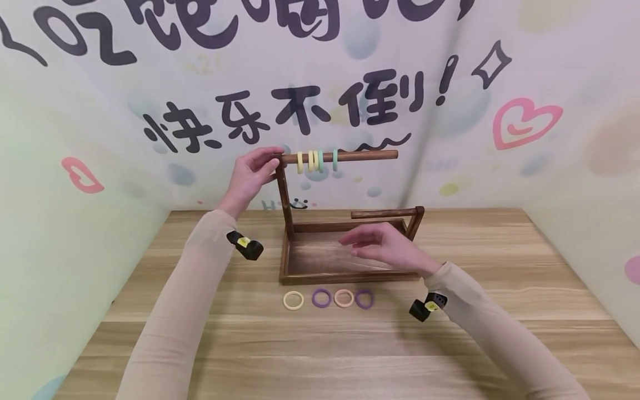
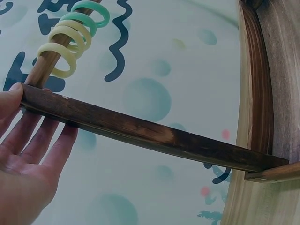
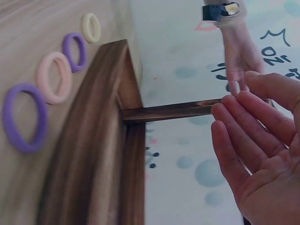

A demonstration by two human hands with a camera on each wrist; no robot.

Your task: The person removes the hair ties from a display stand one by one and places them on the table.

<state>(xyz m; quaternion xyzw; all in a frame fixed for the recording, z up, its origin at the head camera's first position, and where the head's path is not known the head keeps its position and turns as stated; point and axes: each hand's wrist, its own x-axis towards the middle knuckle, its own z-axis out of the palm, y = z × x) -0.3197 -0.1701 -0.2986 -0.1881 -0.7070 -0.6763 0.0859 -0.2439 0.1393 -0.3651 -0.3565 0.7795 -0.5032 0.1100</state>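
My left hand [image 1: 252, 173] pinches the top of the tall post [image 2: 140, 131] of a dark wooden stand, thumb on one side and fingers on the other. From that post a long bar [image 1: 367, 155] runs to the right, carrying several pale yellow rings [image 2: 70, 59] and two mint green rings [image 1: 335, 160]. Over the stand's tray [image 1: 315, 279] hovers my right hand [image 1: 384, 244], its fingers loosely extended and holding nothing. On the table before the tray lie a pale yellow ring [image 1: 293, 309], a pink ring [image 3: 41, 77] and two purple rings [image 3: 9, 129].
A shorter bar [image 1: 382, 214] on a low post [image 1: 415, 223] stands at the tray's right end, close behind my right hand. Behind the wood-grain table [image 1: 320, 355] hangs a printed cloth [image 1: 430, 178], with pale walls at both sides.
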